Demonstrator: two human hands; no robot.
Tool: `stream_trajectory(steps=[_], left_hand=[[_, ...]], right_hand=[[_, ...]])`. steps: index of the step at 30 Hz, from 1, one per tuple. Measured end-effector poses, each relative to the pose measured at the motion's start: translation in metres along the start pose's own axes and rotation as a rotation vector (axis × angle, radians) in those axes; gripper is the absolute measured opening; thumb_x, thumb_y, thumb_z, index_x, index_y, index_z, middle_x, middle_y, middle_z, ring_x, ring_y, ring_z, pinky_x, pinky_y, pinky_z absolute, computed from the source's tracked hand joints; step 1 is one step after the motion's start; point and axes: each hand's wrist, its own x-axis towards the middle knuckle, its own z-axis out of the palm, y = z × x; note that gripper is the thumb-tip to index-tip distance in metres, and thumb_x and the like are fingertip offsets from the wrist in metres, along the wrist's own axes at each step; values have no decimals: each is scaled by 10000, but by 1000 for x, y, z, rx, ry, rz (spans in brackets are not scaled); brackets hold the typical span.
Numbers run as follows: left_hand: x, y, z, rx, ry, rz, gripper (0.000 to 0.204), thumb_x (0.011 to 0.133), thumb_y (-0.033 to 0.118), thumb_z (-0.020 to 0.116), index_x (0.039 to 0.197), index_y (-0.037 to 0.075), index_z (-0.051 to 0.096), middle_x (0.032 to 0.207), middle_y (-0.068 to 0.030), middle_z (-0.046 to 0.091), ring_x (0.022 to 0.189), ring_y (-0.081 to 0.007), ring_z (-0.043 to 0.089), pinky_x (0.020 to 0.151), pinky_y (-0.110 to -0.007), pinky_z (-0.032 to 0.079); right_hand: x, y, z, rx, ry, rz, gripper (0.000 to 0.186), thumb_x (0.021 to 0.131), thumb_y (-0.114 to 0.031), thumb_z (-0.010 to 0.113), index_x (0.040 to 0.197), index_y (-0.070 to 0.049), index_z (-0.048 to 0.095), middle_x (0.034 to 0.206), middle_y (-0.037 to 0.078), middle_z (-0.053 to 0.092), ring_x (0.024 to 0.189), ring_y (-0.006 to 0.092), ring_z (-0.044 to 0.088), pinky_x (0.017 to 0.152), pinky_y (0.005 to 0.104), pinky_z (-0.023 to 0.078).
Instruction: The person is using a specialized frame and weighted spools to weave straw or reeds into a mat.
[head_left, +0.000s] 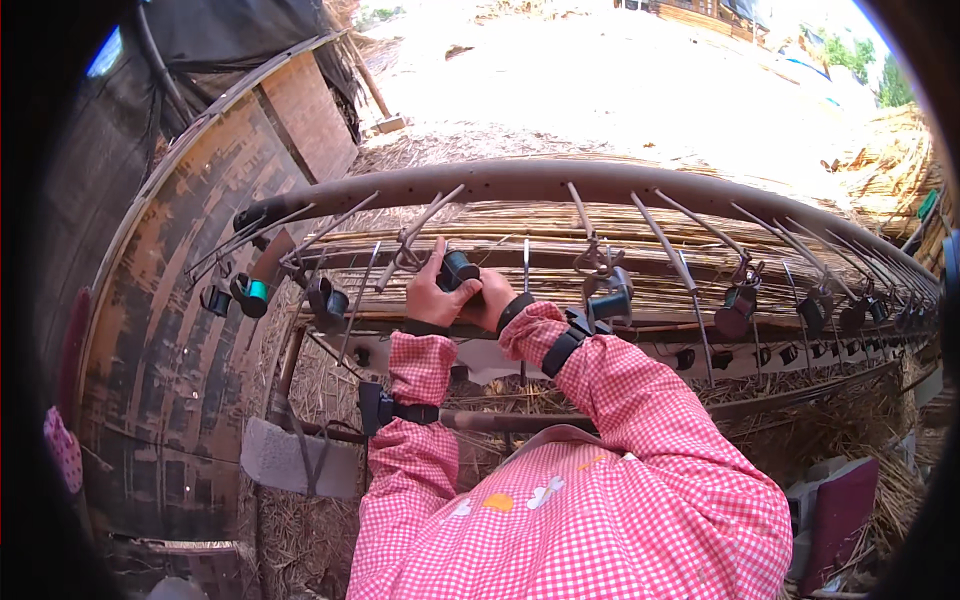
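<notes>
A dark teal spool (459, 268) is held near the middle of the frame, left of centre, just below the beam (520, 182). It is gripped by the left hand (430, 292), whose fingers are closed around its left side, with the thumb laid across its lower edge. By the right hand (491, 298) the spool is met from the lower right; that hand's fingers are bunched narrow, their tips partly hidden, so whether they are clamped on it cannot be told. The spool is thus set between both hands, with the left nearer; its long axis appears tilted, though its exact line cannot be made out.

To the right, another teal spool (612, 300) is hung among the rods (655, 235); to the left, a bright green spool (251, 294) is seen. Behind the beam, reeds (680, 222) are laid lengthwise. The left of the frame is filled by a worn panel (190, 300), and a maroon block (840, 520) is placed at lower right.
</notes>
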Motion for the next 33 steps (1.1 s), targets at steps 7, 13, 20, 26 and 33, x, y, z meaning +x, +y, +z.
stream_trajectory(steps=[7, 13, 20, 26, 33], left_hand=[[-61, -6, -10, 382, -93, 27, 713, 551, 362, 747, 1163, 110, 483, 960, -108, 580, 862, -252, 578, 715, -333, 472], [-42, 110, -67, 128, 547, 591, 578, 544, 218, 785, 991, 18, 479, 889, -123, 525, 771, -236, 555, 693, -323, 475], [-22, 147, -105, 87, 536, 360, 479, 559, 207, 756, 905, 23, 481, 790, -97, 500, 657, -195, 531, 612, -305, 450], [-80, 107, -53, -507, 249, -156, 524, 607, 271, 768, 928, 29, 433, 824, -69, 532, 710, -125, 556, 675, -220, 460], [-19, 125, -61, -301, 624, 396, 523, 616, 209, 773, 942, 15, 414, 957, -128, 501, 835, -160, 536, 724, -258, 470]], right_hand=[[-57, -52, -10, -720, -82, 179, 234, 888, -219, 403, 948, -20, 510, 709, 49, 558, 647, 143, 557, 599, 248, 480], [-46, -63, -50, -1131, 113, -504, 91, 805, -14, 495, 889, 18, 504, 674, 35, 533, 577, 78, 480, 511, 211, 401], [-71, -53, -84, -1065, 392, -366, 381, 749, -133, 578, 1084, 23, 489, 987, 100, 562, 855, 158, 540, 756, 263, 436], [-100, -83, -44, -1395, 989, -96, 311, 741, -187, 580, 1010, -33, 546, 784, 105, 603, 648, 219, 588, 562, 328, 487], [-75, -55, -103, -1025, 304, 320, 222, 767, -195, 588, 851, 10, 599, 626, 74, 577, 547, 142, 572, 488, 248, 465]])
